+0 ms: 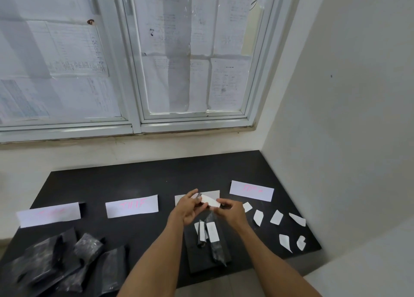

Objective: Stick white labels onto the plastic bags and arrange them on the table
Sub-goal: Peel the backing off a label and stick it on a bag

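Observation:
My left hand (189,207) and my right hand (230,210) are raised together over the middle of the black table (134,184). Between them they pinch a white label (211,201), the left at one end and the right at the other. A dark plastic bag (202,208) seems to sit in the left hand behind the label, mostly hidden. Below the hands lie two black bags with white labels stuck on them (211,236). A pile of unlabelled black bags (62,260) lies at the front left.
Paper cards with pink writing lie in a row: far left (48,215), middle left (132,206), right (252,190), and one half hidden behind my hands (212,193). Several loose white labels (276,217) are scattered at the right. A wall bounds the right side, a papered window the back.

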Motion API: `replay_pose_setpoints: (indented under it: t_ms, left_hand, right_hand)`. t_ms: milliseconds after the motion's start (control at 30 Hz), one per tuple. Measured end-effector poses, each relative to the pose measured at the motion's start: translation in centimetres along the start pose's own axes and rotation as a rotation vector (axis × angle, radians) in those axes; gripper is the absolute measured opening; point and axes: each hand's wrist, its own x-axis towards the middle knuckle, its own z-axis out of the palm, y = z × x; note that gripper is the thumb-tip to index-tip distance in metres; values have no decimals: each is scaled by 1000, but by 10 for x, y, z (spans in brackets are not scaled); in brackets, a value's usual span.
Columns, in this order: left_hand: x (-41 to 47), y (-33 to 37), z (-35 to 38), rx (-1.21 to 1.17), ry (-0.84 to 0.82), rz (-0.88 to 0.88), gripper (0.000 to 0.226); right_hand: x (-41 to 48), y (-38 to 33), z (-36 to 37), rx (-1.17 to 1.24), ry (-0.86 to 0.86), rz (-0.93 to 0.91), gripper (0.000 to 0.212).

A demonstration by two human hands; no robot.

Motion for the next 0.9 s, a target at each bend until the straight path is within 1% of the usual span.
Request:
replay_pose_setpoints:
  t_ms: [100,167,233,267,300,367,467,533,600,667,733,767,833,867,900]
  left_hand:
    - [4,-9,-6,142,55,-80,45]
    - [6,-15,-11,265,100,-146,46]
    - [8,-18,-17,373,203,-179,26]
    - [8,-19,-21,408,247,-196,19]
    - [10,-20,-27,434,283,-209,18]
    - [8,-17,-45,439,338,-213,17]
    - [-2,-15,-77,377,453,-201,13]
    - [-9,-18,-100,330,536,-182,12]
    - [-16,-21,-120,291,594,-160,14]
    - [-23,-26,-141,297,632,-136,16]
    - [-31,-30,-159,387,697,-84,16]
    - [-34,-32,-171,483,736,-49,20]
    - [-44,-33,-193,726,796,-34,28]
    - [-51,-32,-202,808,821,-23,27]
    - [-55,-33,-208,853,843,0,24]
  right_hand:
    - [-3,9,4,-201,-90,-12,38]
    - [-6,18,9,-341,-120,-5,32]
    - [-9,30,18,-509,-99,18,29]
    - [-12,38,20,-555,-58,47,29]
    - [-15,45,21,-570,-21,74,29]
    - [-16,59,28,-579,20,104,32]
    - [-16,71,36,-649,11,144,40]
    - [-14,78,41,-750,-14,146,39]
    - [-13,80,44,-857,-42,141,40]
    - [-10,77,52,-881,-37,175,47]
    - [-12,70,65,-901,10,223,53]
    - [-13,64,75,-922,50,219,56]
    - [-15,53,100,-919,126,126,58]
    - [-17,48,115,-886,126,64,58]
    - [-18,45,127,-851,80,21,56]
